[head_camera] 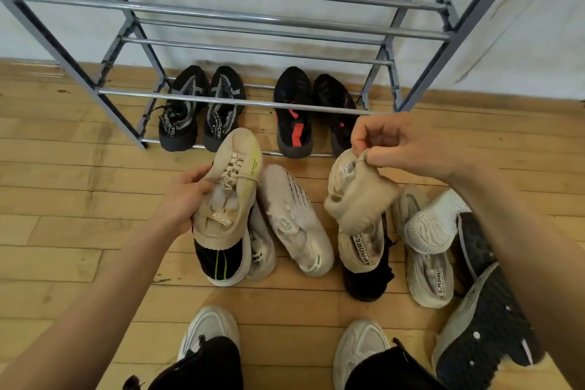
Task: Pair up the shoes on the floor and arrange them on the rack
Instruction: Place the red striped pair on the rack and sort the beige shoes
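Observation:
My left hand (pixel 182 199) grips a beige sneaker (pixel 229 187) by its side, toe pointing toward the rack. My right hand (pixel 395 146) pinches the heel tab of a second beige sneaker (pixel 357 196), which hangs lifted above the pile. The grey metal shoe rack (pixel 228 101) stands against the wall. On its bottom shelf sit a black and grey pair (pixel 202 111) at the left and a black pair with red marks (pixel 311 114) at the right. The upper shelves are bare.
Loose shoes lie on the wooden floor (pixel 63 187): a white sneaker (pixel 294 218), a black shoe with a green stripe (pixel 221 260), another beige and black shoe (pixel 364 260), white shoes (pixel 427 250) and dark upturned soles (pixel 484 320) at the right. My own feet in white sneakers (pixel 209 332) are below.

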Demonstrator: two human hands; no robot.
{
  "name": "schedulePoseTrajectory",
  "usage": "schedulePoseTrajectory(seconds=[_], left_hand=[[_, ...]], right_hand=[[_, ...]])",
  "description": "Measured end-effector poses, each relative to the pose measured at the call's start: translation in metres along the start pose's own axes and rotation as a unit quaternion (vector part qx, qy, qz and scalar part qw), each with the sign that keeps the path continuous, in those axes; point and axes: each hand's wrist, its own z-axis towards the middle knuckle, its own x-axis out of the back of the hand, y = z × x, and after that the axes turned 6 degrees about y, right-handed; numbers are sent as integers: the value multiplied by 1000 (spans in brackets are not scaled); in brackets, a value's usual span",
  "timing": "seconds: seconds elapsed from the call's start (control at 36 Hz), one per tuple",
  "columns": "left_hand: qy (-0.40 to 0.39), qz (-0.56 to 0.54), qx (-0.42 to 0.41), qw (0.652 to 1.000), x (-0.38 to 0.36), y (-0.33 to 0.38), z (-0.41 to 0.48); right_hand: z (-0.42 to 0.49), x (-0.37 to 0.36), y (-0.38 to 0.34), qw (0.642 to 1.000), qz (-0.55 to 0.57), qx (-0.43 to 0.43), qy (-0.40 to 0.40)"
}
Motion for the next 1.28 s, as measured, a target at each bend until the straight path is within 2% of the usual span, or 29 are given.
schedulePoseTrajectory(seconds=[0.14, 0.22, 0.28, 0.36, 0.42, 0.47, 0.53, 0.58, 0.61, 0.67, 0.69, 0.81, 0.89, 1.03, 1.08, 1.17, 1.28], left_hand=[[-3, -15, 8, 1000, -4, -5, -2], [20, -32, 6, 999, -5, -13, -5], [14, -12, 7, 1000, -5, -23, -8], [-1, 88, 30, 996, -4, -37, -13], [-3, 126, 52, 991, -5, -42, -17], [-3, 170, 49, 984, -6, -42, -19], [-4, 222, 38, 974, -4, -43, -19], [-1, 254, 45, 966, -1, -42, -19], [0, 267, 57, 962, 0, -40, -20], [-11, 313, 58, 948, 0, -38, -22], [-12, 342, 41, 939, -1, -37, -24], [21, 373, -62, 926, -7, -45, -27], [66, 417, -152, 893, -5, -52, -26], [93, 409, -260, 870, -6, -47, -26], [85, 344, -270, 895, -12, -35, -34], [-12, 201, -156, 967, -15, -15, -45], [-51, 120, -36, 991, -3, -3, -40]], right_hand=[[9, -22, 4, 999, -42, 19, -6], [14, -55, 28, 992, -115, 32, -32], [13, -83, 54, 986, -156, 0, -65], [4, -119, 95, 971, -179, -80, -139], [-3, -133, 113, 966, -169, -100, -169], [-7, -143, 118, 976, -119, -134, -120], [-7, -153, 118, 979, -71, -188, 9], [-4, -161, 115, 957, -24, -262, 118], [-1, -164, 113, 941, 23, -311, 131], [4, -169, 107, 902, 133, -398, 102], [6, -171, 105, 893, 156, -414, 80], [18, -175, 105, 915, 91, -387, 70], [21, -172, 107, 921, 40, -378, 83], [8, -160, 93, 931, 65, -332, 136], [9, -153, 82, 944, 50, -295, 139], [21, -153, 65, 960, -11, -253, 118], [42, -167, 45, 968, 8, -234, 91]])
